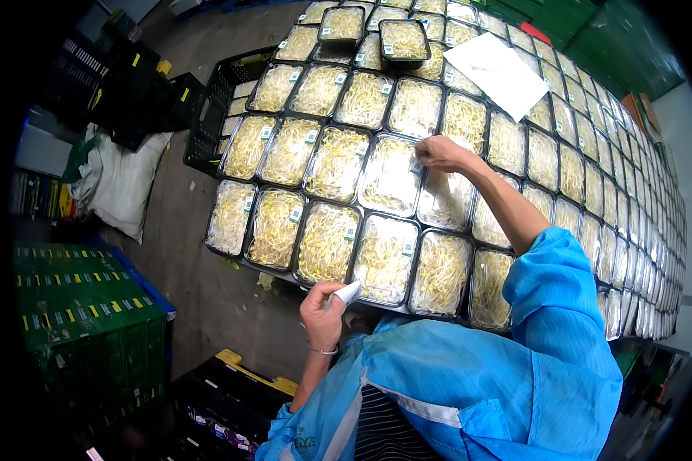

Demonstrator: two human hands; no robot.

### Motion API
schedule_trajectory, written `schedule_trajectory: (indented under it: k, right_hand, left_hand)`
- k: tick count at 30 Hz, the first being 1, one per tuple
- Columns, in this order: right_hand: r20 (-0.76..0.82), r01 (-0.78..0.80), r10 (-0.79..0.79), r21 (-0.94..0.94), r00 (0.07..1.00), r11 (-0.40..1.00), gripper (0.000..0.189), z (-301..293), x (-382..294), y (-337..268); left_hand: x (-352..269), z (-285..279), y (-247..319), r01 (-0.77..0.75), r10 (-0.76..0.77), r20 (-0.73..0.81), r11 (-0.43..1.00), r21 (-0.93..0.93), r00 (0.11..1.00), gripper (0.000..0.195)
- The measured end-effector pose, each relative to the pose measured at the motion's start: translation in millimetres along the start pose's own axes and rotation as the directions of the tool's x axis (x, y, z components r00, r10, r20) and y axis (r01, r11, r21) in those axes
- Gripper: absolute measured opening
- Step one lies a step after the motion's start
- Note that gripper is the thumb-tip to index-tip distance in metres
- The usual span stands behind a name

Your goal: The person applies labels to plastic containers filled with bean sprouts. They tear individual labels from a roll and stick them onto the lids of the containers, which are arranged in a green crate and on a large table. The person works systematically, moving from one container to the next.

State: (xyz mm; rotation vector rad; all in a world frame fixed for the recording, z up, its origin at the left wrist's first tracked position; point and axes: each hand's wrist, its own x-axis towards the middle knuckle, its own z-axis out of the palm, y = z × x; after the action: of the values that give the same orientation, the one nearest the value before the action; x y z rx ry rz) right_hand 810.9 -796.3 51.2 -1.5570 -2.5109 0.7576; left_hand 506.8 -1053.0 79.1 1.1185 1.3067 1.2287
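Observation:
Rows of black plastic trays of bean sprouts under clear film cover the surface before me, many with a small green-and-white label near one corner. My left hand [323,317] pinches a curled white sheet of labels [346,293] at the near edge, beside a tray of bean sprouts [384,259]. My right hand [443,154] reaches over the rows, its fingertips at the upper right corner of another tray [389,176], by a small label [416,167]. Whether those fingers hold anything is hidden. A white paper sheet [495,75] lies on trays farther back.
Two sprout trays [403,40] sit on top of others at the back. A black crate [207,115] adjoins the left edge. Stacked green crates [92,311], a white sack [130,184] and black crates with yellow parts [230,397] stand on the floor.

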Motion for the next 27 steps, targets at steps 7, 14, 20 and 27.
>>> schedule_trajectory:
  k: [7, 14, 20, 27]
  right_hand:
    - [-0.063, 0.001, -0.017, -0.248, 0.998, 0.969, 0.014, 19.4, 5.9, -3.4]
    - [-0.074, -0.132, 0.165, 0.336, 0.983, 0.933, 0.031, 14.4, -30.6, -59.1]
    - [0.117, -0.058, -0.156, 0.940, 0.981, 0.338, 0.020, 11.1, -84.2, -141.0]
    - [-0.156, 0.171, -0.073, 0.847, 0.985, 0.504, 0.007, -12.9, -60.5, -81.9]
  left_hand:
    - [24.1, 14.2, 10.5, -0.163, 0.160, 0.031, 0.973, 0.163, 0.987, 0.017]
    - [58.1, 36.2, 26.0, -0.110, 0.114, 0.015, 0.979, -0.170, 0.993, 0.014]
    - [68.9, 51.4, 19.8, -0.049, 0.044, -0.049, 0.991, -0.121, 0.998, 0.001]
    - [78.8, 69.2, 20.5, 0.007, -0.008, -0.047, 1.000, -0.011, 0.999, 0.014]
